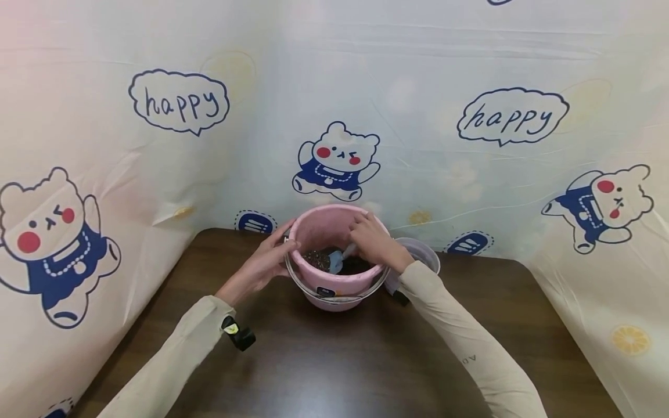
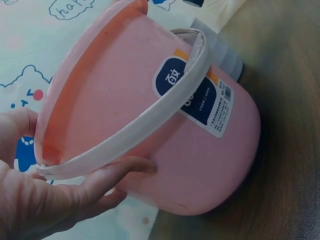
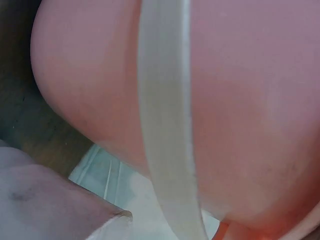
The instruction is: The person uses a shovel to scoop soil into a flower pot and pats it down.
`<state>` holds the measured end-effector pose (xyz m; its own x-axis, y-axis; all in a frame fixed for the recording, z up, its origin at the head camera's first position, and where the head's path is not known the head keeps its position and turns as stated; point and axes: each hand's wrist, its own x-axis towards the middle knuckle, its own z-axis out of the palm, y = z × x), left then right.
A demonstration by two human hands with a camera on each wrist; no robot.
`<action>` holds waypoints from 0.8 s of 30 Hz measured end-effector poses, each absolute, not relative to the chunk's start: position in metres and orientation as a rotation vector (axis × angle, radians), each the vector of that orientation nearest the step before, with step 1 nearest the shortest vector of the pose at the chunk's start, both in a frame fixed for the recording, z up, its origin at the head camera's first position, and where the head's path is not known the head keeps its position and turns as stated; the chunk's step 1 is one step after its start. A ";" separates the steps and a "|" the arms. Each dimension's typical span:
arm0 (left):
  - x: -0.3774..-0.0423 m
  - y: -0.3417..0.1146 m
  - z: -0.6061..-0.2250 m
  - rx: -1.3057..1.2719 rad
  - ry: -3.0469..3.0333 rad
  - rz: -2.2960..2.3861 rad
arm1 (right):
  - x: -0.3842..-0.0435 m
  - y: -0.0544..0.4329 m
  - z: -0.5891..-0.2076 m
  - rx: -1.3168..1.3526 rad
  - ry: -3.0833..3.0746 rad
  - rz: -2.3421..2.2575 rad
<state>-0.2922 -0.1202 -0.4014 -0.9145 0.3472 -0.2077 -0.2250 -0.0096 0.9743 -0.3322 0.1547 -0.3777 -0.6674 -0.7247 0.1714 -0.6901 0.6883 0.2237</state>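
A pink bucket (image 1: 351,285) stands at the far side of the table, with dark soil (image 1: 316,260) in it. My left hand (image 1: 263,262) grips the bucket's left side, thumb at the rim and fingers against the outer wall. Reaching over the right rim, my right hand (image 1: 377,242) holds a small trowel (image 1: 335,262) by its handle. The trowel's blue-grey blade rests in the soil. A pale bail handle (image 2: 145,117) hangs down across the bucket's front. The right wrist view shows the bucket wall (image 3: 255,100) close up, and the right hand's fingers are hidden there.
A translucent plastic container (image 1: 425,251) stands just right of the bucket, partly behind my right forearm. The brown wooden table (image 1: 324,360) reaches toward me. Behind it hangs a printed cloth (image 1: 418,58) with cartoon bears, which also lines both sides.
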 end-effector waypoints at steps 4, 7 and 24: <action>-0.292 -0.119 -0.402 0.131 1.886 1.979 | -0.333 0.157 -0.378 1.148 -2.658 -0.143; -0.293 -0.119 -0.403 0.132 1.892 1.975 | -0.334 0.159 -0.378 1.155 -2.676 -0.076; -0.291 -0.119 -0.404 0.126 1.880 1.984 | -0.334 0.163 -0.375 1.136 -2.788 0.352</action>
